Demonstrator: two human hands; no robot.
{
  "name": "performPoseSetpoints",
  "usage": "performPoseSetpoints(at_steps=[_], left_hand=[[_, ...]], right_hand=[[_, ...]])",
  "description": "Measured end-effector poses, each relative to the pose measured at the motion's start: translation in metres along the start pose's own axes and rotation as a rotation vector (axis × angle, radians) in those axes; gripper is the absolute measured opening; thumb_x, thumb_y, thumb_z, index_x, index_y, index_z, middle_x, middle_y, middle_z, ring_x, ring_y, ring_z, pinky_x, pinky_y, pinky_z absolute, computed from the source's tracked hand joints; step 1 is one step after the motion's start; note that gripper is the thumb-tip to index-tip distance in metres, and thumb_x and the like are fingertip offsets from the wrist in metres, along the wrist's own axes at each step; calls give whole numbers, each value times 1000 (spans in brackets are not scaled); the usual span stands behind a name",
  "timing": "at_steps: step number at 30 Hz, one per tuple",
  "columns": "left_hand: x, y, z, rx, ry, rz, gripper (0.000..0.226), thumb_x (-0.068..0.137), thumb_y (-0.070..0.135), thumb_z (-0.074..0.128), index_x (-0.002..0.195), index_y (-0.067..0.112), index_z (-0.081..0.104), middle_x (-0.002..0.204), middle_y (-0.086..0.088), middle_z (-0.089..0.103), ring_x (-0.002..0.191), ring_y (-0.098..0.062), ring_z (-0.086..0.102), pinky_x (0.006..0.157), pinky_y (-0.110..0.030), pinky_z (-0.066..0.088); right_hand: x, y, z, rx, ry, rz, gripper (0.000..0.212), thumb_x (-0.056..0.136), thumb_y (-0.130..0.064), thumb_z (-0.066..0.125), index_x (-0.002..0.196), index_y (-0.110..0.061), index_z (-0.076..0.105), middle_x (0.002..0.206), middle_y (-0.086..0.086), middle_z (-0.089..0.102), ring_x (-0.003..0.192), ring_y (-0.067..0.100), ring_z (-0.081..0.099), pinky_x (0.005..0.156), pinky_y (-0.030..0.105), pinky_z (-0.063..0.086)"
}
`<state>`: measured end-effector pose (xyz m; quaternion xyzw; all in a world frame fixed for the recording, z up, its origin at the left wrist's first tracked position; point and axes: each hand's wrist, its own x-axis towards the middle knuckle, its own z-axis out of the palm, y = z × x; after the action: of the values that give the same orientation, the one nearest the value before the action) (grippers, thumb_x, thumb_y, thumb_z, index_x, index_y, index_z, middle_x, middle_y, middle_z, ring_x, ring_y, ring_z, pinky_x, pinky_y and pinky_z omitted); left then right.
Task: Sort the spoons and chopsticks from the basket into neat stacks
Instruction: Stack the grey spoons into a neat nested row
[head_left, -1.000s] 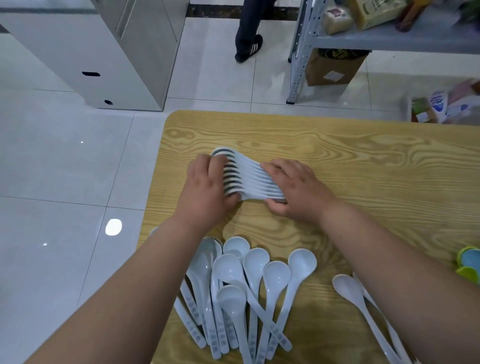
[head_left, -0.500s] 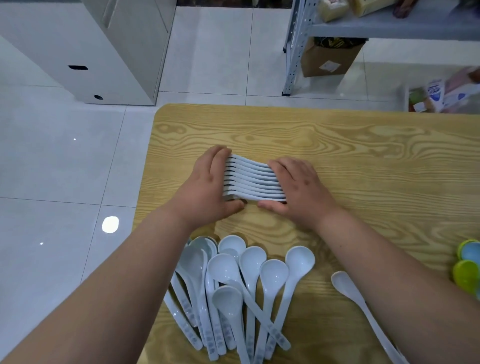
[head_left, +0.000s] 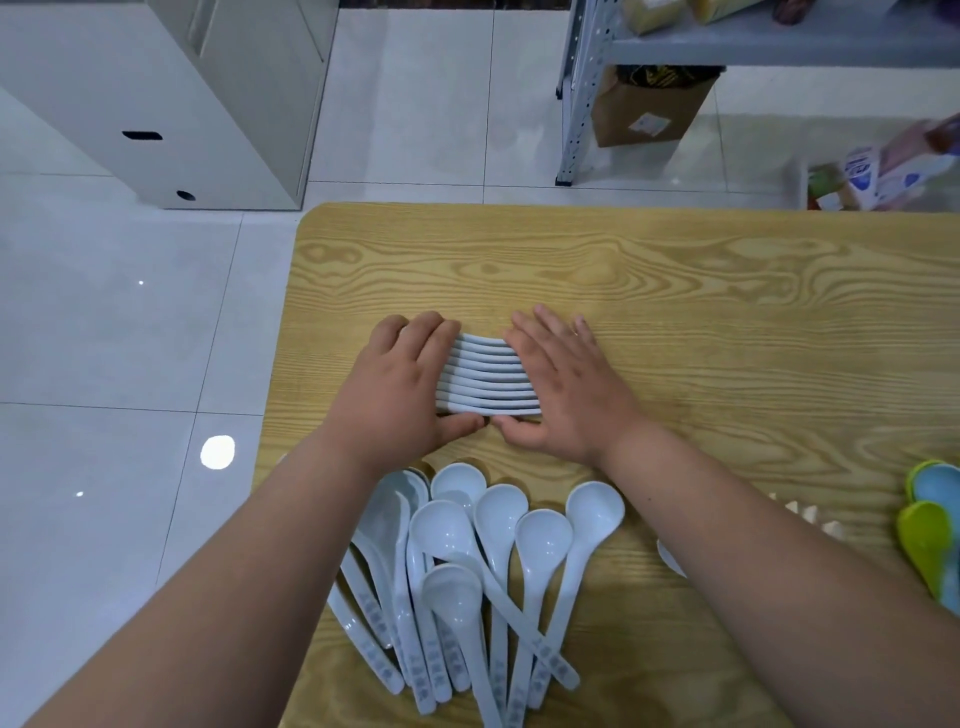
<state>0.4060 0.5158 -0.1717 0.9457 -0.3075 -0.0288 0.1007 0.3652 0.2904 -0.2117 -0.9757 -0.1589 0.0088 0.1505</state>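
A nested stack of white spoons (head_left: 488, 376) lies on its side on the wooden table (head_left: 701, 312). My left hand (head_left: 400, 387) covers the bowl end and my right hand (head_left: 563, 387) lies flat over the handle end, the two pressing the stack between them with thumbs almost touching below it. A loose pile of white soup spoons (head_left: 467, 566) with printed handles lies near the table's front edge, between my forearms. Another white spoon (head_left: 670, 558) peeks out from under my right forearm.
Green and blue plastic spoons (head_left: 932, 525) sit at the right edge, with pale chopstick tips (head_left: 810, 512) beside my right arm. Off the table stand a white cabinet (head_left: 171, 98) at far left and a metal shelf (head_left: 587, 88) with a cardboard box behind.
Both hands have slid over the spoon stack, flattening it onto the table; my right hand now lies flat across the handles and my left hides the bowls. The view shifted down slightly.
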Motion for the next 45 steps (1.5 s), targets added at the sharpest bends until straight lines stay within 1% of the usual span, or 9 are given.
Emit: performPoseSetpoints(at_steps=[5, 10, 14, 16, 21, 26, 32, 41, 45], left_hand=[[-1, 3, 0, 26, 47, 26, 95, 71, 72, 55, 131, -2, 56, 129, -18, 59, 116, -28, 40, 106, -41, 30], [-1, 2, -1, 46, -17, 0, 100, 72, 76, 55, 138, 0, 51, 136, -17, 54, 121, -35, 47, 110, -45, 35], [0, 0, -3, 63, -79, -15, 108, 71, 79, 53, 147, 4, 42, 150, -17, 42, 138, -39, 37, 117, -51, 32], [1, 0, -4, 61, -86, -29, 107, 71, 78, 54, 149, 6, 40, 152, -17, 38, 140, -40, 35, 116, -52, 33], [2, 1, -4, 76, -73, -2, 102, 72, 77, 52, 146, 7, 44, 143, -16, 48, 141, -42, 34, 117, -53, 33], [2, 2, -6, 103, -116, -18, 107, 73, 85, 41, 153, 13, 35, 158, -13, 33, 150, -38, 19, 119, -55, 26], [2, 0, -8, 120, -104, 6, 105, 74, 83, 42, 152, 13, 39, 159, -14, 33, 152, -38, 16, 121, -55, 21], [-10, -2, -17, 81, 14, 23, 80, 82, 66, 48, 144, 14, 53, 150, -13, 48, 145, -39, 33, 115, -55, 34], [-23, -2, -25, 52, 101, 7, 61, 87, 52, 54, 133, 13, 61, 134, -11, 59, 129, -36, 50, 102, -49, 46]], right_hand=[[-1, 1, -2, -6, -48, -19, 92, 83, -72, 43, 150, -10, 38, 160, 9, 34, 153, 29, 21, 123, 57, 13], [0, 0, -4, -25, -62, -11, 93, 82, -73, 43, 150, -10, 39, 159, 9, 37, 151, 29, 25, 123, 57, 15], [1, 0, -7, -29, -91, -5, 98, 80, -77, 40, 153, -12, 34, 160, 9, 33, 152, 28, 23, 123, 56, 13], [1, 1, -10, -35, -102, -6, 100, 80, -79, 38, 155, -12, 30, 162, 8, 31, 152, 28, 21, 124, 54, 13], [1, 2, -13, -28, -80, -21, 100, 81, -78, 39, 155, -10, 31, 156, 8, 38, 148, 29, 29, 123, 53, 18], [4, 2, -19, -65, -165, -12, 106, 79, -83, 33, 159, -14, 20, 163, 5, 25, 153, 26, 17, 125, 50, 11], [5, 1, -22, -83, -212, 3, 111, 76, -86, 29, 161, -17, 13, 167, 5, 16, 155, 25, 11, 125, 47, 8], [7, -3, -36, -88, -295, 16, 112, 72, -88, 19, 161, -22, 3, 169, -1, 0, 156, 20, 0, 125, 46, 4], [9, -5, -45, -72, -332, 19, 111, 69, -88, 18, 161, -26, 7, 169, -2, -1, 156, 21, 0, 125, 44, 2]])
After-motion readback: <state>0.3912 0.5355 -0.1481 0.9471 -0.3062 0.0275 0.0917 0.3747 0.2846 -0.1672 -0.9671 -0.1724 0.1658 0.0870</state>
